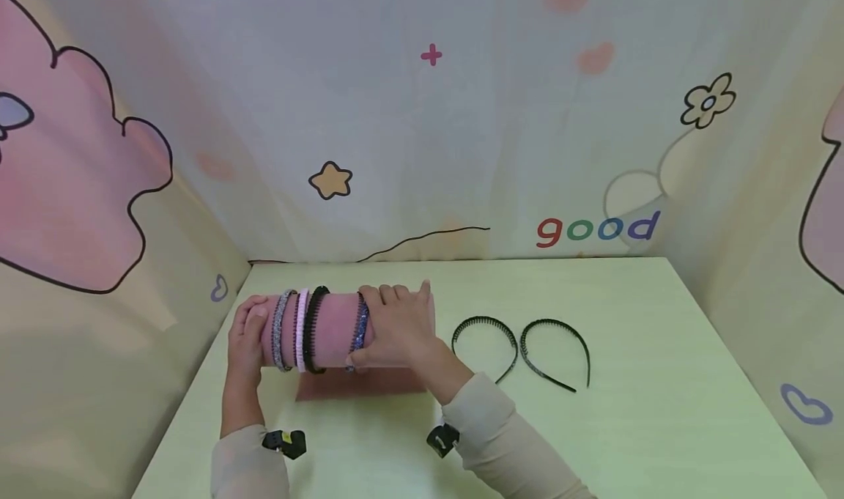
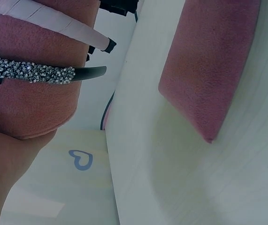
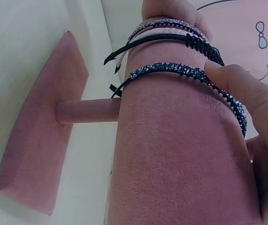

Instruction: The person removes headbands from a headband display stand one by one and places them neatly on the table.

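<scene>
A pink velvety headband stand (image 1: 335, 330), a roll lying sideways above a flat base (image 1: 363, 387), stands before me. My left hand (image 1: 246, 345) grips the roll's left end. My right hand (image 1: 398, 330) spans the right part, thumb in front and fingers over the top, holding a dark blue glittery headband (image 1: 360, 327) at its two sides. In the right wrist view the thumb touches that headband (image 3: 171, 69). Further left, the roll carries a silver glittery headband (image 2: 30, 70), a pale pink one (image 1: 301, 330) and a black one (image 1: 311, 330). A short post (image 3: 89, 111) joins roll and base.
Two more dark toothed headbands, a left one (image 1: 484, 319) and a right one (image 1: 554, 322), lie side by side on the pale table (image 1: 659, 411), right of the stand. Printed fabric walls (image 1: 395, 118) rise at the back and both sides.
</scene>
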Motion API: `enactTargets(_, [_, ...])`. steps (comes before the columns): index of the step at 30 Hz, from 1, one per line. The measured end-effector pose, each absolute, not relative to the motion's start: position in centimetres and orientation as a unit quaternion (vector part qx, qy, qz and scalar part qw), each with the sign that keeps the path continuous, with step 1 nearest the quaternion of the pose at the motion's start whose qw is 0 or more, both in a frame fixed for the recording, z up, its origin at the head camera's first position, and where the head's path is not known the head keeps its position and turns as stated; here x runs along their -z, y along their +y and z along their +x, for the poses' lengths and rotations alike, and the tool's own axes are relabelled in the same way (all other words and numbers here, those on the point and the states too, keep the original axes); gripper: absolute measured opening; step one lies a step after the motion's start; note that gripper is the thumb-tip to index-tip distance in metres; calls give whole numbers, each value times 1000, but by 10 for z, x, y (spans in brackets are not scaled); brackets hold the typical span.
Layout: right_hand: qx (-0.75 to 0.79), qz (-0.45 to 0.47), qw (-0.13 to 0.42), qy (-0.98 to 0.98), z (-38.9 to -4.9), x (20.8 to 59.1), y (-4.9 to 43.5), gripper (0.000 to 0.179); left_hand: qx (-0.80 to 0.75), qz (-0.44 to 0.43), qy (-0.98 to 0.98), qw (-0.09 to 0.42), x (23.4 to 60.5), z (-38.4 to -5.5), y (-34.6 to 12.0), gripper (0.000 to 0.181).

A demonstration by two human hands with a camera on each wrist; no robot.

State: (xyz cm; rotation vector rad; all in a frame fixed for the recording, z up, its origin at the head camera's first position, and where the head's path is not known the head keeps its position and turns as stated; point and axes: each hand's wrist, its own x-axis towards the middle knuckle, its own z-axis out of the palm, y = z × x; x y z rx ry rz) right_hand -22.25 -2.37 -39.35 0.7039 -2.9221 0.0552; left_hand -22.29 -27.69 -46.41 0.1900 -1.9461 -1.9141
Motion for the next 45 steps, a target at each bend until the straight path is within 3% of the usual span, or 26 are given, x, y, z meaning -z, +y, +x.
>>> enactTargets(6, [-35, 219, 69, -973, -219, 392, -18, 105, 683, 74, -704, 180, 461, -222, -278, 30])
enactTargets(17, [-130, 219, 58, -965, -219, 396, -5, 99, 687, 42, -720, 87, 452, -221, -284, 36])
enactTargets(25, [-178, 239, 35, -954, -220, 395, 1, 97, 680, 48, -718, 139, 458, -221, -280, 28])
enactTargets(35, [-159, 262, 31, -951, -221, 393, 6, 99, 687, 60, -705, 166, 456, -221, -277, 26])
enactTargets(45, [-253, 251, -9, -934, -227, 398, 19, 99, 683, 68, -704, 181, 446, -213, -267, 28])
